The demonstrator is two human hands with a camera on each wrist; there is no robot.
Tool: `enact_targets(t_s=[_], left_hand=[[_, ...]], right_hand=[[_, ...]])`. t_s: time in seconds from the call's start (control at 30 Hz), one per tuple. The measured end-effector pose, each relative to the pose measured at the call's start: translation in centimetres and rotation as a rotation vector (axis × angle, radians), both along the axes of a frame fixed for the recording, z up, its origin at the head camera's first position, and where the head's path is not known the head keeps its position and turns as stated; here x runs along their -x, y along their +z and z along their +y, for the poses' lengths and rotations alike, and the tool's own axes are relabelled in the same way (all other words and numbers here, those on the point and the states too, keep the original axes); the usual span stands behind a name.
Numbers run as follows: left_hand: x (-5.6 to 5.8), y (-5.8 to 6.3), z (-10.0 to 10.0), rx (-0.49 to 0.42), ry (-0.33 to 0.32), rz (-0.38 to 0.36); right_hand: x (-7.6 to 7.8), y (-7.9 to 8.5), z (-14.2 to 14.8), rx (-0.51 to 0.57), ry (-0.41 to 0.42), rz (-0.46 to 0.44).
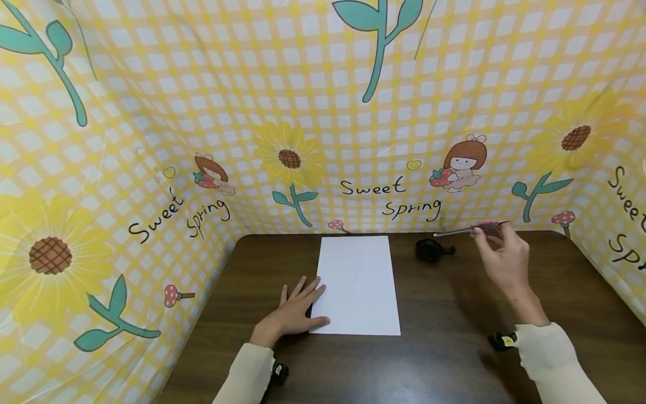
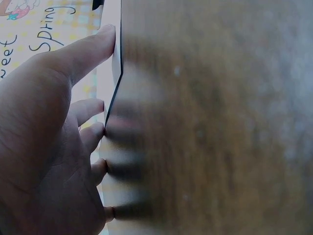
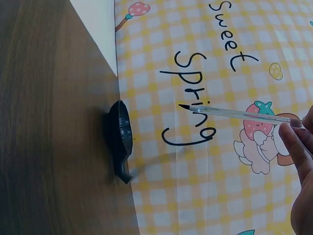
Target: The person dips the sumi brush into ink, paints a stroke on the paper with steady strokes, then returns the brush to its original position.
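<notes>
Head view first: my left hand [image 1: 298, 308] lies flat at lower centre, fingers straight and spread, their tips on the left edge of the white paper [image 1: 357, 285], so that grip is released and only pressing. The paper sits upright in the middle of the dark table [image 1: 454, 348]. At centre right my right hand [image 1: 504, 258] is raised above the table, pinching a thin clear brush pen [image 1: 469, 229] between thumb and fingertips, its shaft lying roughly level and pointing left. A small black dish [image 1: 431, 249] rests just right of the paper's top corner.

Left wrist view: I see the thumb [image 2: 90, 49] and four fingertips against the paper's edge, but the tabletop is badly blurred.

Right wrist view: the pen's dark tip [image 3: 185, 106] hovers apart from the dish [image 3: 120, 139], which the head view cannot settle. My hand is cut off at the right edge, so its grip is barely visible here; only a corner of the paper shows at top.
</notes>
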State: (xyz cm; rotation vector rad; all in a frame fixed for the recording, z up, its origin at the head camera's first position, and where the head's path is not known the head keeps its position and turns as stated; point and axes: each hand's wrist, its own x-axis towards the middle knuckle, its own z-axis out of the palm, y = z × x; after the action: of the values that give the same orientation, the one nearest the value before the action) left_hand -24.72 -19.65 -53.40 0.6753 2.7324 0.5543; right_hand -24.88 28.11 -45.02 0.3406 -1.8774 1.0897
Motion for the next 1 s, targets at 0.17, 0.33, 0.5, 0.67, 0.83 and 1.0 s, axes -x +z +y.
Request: enact_targets(t_s=[0.17,0.33,0.5,0.67,0.83,1.0], left_hand=[[0.0,-0.1,0.0,-0.001,0.003,-0.002],[0.0,-0.2,0.0,0.003,0.008,-0.004],[0.1,-0.2,0.0,0.0,0.001,-0.005],[0.1,0.0,0.0,0.002,-0.001,-0.009],[0.1,0.2,0.1,0.005,0.01,-0.012],[0.2,0.1,0.1,0.013,0.007,-0.013]], right_hand=[[0.0,0.3,-0.5,0.008,0.031,0.009],[0.2,0.2,-1.2,0.008,0.039,0.018],[0.3,0.3,-2.0,0.008,0.045,0.001],[0.5,0.2,-2.8,0.015,0.058,0.002],[0.8,0.0,-3.7,0.013,0.07,0.005],[1.0,-0.1,-4.7,0.008,0.086,0.001]])
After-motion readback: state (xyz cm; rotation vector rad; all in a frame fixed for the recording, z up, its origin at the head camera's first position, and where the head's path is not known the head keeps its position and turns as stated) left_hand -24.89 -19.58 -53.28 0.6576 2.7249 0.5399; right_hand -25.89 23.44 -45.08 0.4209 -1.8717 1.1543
